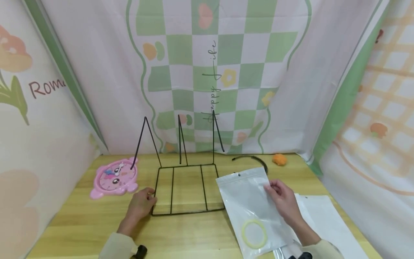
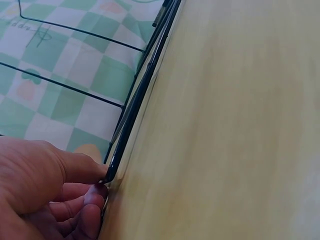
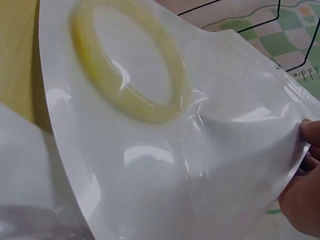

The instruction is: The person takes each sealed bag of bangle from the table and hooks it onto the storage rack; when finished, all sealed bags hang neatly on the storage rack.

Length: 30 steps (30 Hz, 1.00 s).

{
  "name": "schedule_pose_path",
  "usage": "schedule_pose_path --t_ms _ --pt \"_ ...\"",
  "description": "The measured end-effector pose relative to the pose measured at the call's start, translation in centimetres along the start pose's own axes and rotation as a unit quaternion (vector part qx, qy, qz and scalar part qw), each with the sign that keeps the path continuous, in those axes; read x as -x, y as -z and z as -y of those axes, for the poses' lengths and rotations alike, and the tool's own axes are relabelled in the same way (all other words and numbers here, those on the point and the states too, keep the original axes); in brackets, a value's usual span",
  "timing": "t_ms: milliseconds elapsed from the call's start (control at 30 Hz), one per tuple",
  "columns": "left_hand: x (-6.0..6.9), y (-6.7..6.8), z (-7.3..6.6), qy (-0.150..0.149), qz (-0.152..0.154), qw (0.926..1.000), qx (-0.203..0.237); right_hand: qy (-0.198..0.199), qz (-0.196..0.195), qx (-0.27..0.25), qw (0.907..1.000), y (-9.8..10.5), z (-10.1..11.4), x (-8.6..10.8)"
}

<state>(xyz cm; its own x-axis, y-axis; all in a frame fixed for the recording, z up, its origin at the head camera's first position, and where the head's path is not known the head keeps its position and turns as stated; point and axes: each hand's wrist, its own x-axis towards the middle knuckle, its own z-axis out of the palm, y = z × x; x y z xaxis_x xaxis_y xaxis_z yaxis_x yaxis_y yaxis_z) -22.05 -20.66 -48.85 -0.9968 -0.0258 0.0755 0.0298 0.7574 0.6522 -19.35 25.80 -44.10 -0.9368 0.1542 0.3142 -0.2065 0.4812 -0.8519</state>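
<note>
A black wire rack (image 1: 188, 212) with three upright bent prongs stands on the wooden table. My left hand (image 1: 141, 204) pinches the left side of its base near the front corner; in the left wrist view the thumb (image 2: 85, 167) and curled fingertips meet at the wire. My right hand (image 1: 284, 201) grips the right edge of a white zip bag (image 1: 245, 194) between thumb and fingers, tilted above the table. Through the bag's clear front shows a pale yellow ring (image 1: 243, 235), seen larger as a yellow ring (image 3: 167, 112) in the right wrist view.
A pink cartoon clock (image 1: 108, 176) lies left of the rack. Toward the back right are a black coiled headband-like strip (image 1: 258, 160) and an orange lump (image 1: 279, 159). More white bags (image 1: 330, 223) lie under the right forearm. Printed curtains (image 1: 181, 79) enclose the table.
</note>
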Motion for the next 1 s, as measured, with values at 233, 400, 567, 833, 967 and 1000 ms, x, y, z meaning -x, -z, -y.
schedule_pose_path --t_ms 233,400,567,833,967,1000 --pt "0.0 0.1 -0.2 -0.006 -0.003 1.0000 0.000 0.045 -0.005 -0.095 0.9944 -1.2 1.4 -0.1" --pt "0.2 0.1 -0.2 0.002 0.005 1.0000 0.001 0.068 0.000 -0.114 0.9911 -1.8 2.6 0.1" --pt "0.1 0.1 -0.2 0.002 0.005 1.0000 0.004 0.089 0.007 -0.138 0.9864 -2.4 4.1 0.1" --pt "0.0 0.1 0.0 -0.002 0.003 0.9999 -0.011 0.130 0.020 -0.185 0.9739 -4.4 6.2 -0.1" --pt "0.0 0.0 0.1 -0.004 0.004 0.9999 -0.016 0.136 0.026 -0.197 0.9706 -5.5 7.0 0.0" --pt "0.0 0.0 0.1 -0.005 0.002 0.9998 -0.017 0.137 0.029 -0.200 0.9698 -5.8 7.2 0.1"
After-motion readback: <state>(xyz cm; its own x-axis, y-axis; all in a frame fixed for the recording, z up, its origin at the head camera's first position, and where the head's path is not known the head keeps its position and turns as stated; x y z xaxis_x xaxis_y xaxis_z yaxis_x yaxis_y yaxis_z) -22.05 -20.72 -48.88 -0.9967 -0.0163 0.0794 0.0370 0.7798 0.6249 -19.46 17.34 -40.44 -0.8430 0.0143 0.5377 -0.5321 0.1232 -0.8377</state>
